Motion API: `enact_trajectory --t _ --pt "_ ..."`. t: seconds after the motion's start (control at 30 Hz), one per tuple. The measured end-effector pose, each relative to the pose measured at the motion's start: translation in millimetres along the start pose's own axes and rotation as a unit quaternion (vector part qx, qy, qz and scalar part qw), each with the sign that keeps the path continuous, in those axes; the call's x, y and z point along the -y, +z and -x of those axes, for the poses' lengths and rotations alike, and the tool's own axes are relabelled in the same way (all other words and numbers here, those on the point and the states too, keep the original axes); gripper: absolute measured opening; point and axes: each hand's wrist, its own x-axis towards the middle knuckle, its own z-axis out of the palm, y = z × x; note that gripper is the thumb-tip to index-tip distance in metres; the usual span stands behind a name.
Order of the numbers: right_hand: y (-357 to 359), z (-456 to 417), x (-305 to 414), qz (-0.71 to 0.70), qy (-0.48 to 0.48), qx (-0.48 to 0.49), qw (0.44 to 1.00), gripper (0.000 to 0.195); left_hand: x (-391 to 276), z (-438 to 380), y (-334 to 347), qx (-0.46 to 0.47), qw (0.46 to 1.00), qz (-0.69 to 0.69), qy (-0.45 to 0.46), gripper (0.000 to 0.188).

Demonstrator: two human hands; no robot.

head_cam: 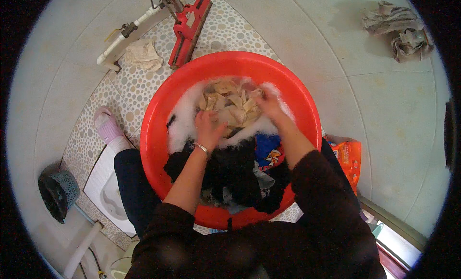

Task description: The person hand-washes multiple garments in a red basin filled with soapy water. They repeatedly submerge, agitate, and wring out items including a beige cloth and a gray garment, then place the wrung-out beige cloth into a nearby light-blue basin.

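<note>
A wet beige cloth (234, 102) lies bunched among white suds in a large red plastic basin (230, 61). My left hand (209, 127), a bracelet on its wrist, is at the cloth's near left edge, thumb and fingers apart. At the right edge of the same cloth is my right hand (269, 105); blur hides whether its fingers grip the fabric. Nearer to me in the basin are black garments (230, 164) and a blue printed cloth (267, 146), partly behind my right forearm. Foam (185, 110) lines the left side.
Beyond the basin stand a red mop head (189, 30), a crumpled pale cloth (144, 55) and a white pipe (135, 25). My slippered foot (110, 128) and a squat toilet (108, 189) are left. An orange packet (347, 160) is right; grey cloths (396, 27) hang on the wall.
</note>
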Motion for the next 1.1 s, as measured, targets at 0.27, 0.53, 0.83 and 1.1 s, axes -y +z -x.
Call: enact_trajectory --t 0.27,0.53,0.83,1.1 --pt "87.6 120.0 113.6 -0.036 -0.045 0.228 0.972 0.043 30.8 -15.6 -12.0 0.123 0.662 0.681 -0.287 0.054" --pt "94.0 106.9 130.1 0.166 -0.063 0.059 0.982 0.032 -15.5 0.4 -1.4 0.040 0.732 0.576 -0.362 0.036" --pt "23.4 21.6 73.0 0.315 -0.150 -0.154 0.924 0.039 -9.9 -13.6 -10.7 0.066 0.870 0.421 -0.248 0.063" --pt "101.3 103.1 117.6 0.002 -0.059 0.205 0.977 0.031 26.2 -10.1 -8.7 0.143 0.685 0.644 -0.310 0.071"
